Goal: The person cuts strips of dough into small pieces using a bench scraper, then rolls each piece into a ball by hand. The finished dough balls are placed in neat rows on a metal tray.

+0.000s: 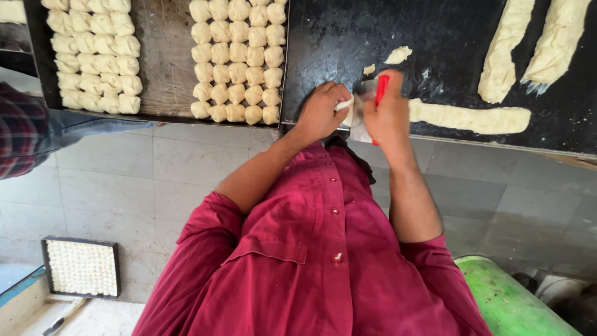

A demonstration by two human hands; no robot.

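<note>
Red-handled scraper [377,102] gripped in right hand [390,112], blade at the end of a dough rope [469,118] on the black tabletop [336,43]. Left hand [322,111] closed on a cut dough piece [344,106]. Dough looks soft, sticky, light; pinch gently from the sides. Tray [165,56] of dough balls left.

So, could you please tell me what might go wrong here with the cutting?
The left hand holds the dough piece right beside the scraper in the right hand, so its fingers could get nicked. The cutting happens near the black worktop edge, so a piece might drop to the floor.
</note>
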